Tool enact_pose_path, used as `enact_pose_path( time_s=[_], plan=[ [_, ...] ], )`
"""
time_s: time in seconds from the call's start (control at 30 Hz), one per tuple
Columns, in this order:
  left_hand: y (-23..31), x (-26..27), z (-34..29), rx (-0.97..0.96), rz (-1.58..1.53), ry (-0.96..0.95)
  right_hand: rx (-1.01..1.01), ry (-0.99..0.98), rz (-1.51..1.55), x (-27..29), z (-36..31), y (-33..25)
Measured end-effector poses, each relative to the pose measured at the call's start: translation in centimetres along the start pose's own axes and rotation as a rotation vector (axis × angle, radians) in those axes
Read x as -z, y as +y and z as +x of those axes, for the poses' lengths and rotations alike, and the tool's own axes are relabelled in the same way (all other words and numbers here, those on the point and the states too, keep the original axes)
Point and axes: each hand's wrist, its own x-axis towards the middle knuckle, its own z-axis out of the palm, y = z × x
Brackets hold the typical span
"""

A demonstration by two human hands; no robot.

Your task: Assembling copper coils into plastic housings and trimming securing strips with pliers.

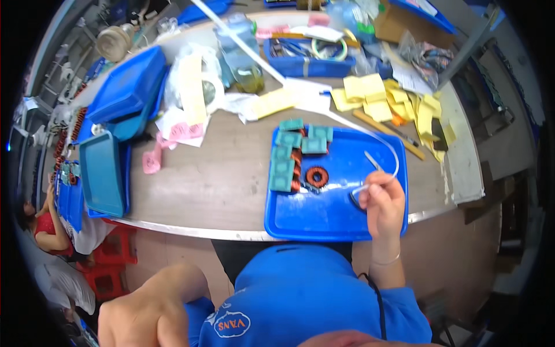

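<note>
My right hand is closed over the right part of a blue tray, its fingers pinched on a white cord. The cord curves away behind the tray toward the back left. A thin pale stick-like piece shows just above the fingertips; I cannot make out whether it is gripped. In the tray lies a copper-wound ring coil. Beside it, along the tray's left side, stand several coils with green boards. My left hand is raised near the lower left edge, away from the table, its fingers mostly hidden.
Stacked blue and teal trays stand at the left. Yellow paper slips, a wooden stick, plastic bottles and a blue tool bin crowd the back. A co-worker sits at far left near red stools.
</note>
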Motion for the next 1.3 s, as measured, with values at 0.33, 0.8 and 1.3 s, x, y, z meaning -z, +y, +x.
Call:
enact_pose_path(
  time_s=[0.33, 0.8, 1.3],
  plan=[
    [1.7, 13.9, -8.0, 1.026, 1.386, 0.443, 0.006, -0.022, 0.009, 0.0, 1.6, 1.0],
    [-0.7, 23.4, -16.4, 0.760, 2.185, 0.056, 0.020, 0.016, -0.096, 1.5, 2.8, 2.9],
    [-0.8, 22.6, -16.4, 0.711, 2.276, -0.030, 0.028, 0.040, -0.157, 1.9, 2.6, 3.6]
  ],
)
